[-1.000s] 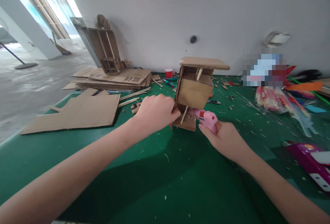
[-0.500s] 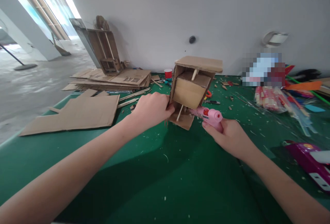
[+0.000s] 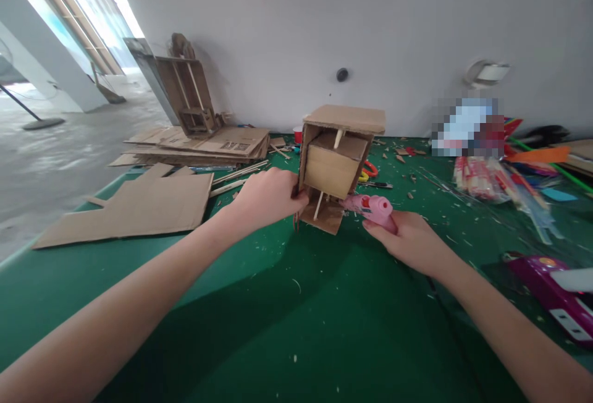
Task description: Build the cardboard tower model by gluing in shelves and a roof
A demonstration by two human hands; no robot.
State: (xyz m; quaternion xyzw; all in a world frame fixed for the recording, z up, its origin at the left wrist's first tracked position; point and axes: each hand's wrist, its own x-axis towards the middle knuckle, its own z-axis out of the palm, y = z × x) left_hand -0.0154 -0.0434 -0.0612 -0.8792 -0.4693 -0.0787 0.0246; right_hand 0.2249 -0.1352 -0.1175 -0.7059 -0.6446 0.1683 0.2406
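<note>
A small cardboard frame (image 3: 343, 117) with an inner cardboard box (image 3: 331, 169) and wooden sticks stands tilted over the green table. My left hand (image 3: 273, 196) is closed on the frame's left side, low down; thin reddish wires (image 3: 296, 222) hang beside its fingertips. In my right hand (image 3: 412, 239) is a pink hot glue gun (image 3: 374, 208), fingers wrapped round its handle. The gun's nozzle points left into the lower right part of the frame, where its tip is hard to make out.
Cut cardboard (image 3: 139, 208) and stacked sheets (image 3: 199, 143) lie left, with a taller cardboard model (image 3: 189, 94) behind. Scissors (image 3: 369, 170) and a utility knife (image 3: 377, 185) lie behind the glue gun. Bagged sticks (image 3: 479, 177) and a purple power strip (image 3: 551, 292) are at right.
The cardboard frame, both hands and the glue gun have shifted slightly left in view. More of the scissors shows behind the frame. Both grips stay the same.
</note>
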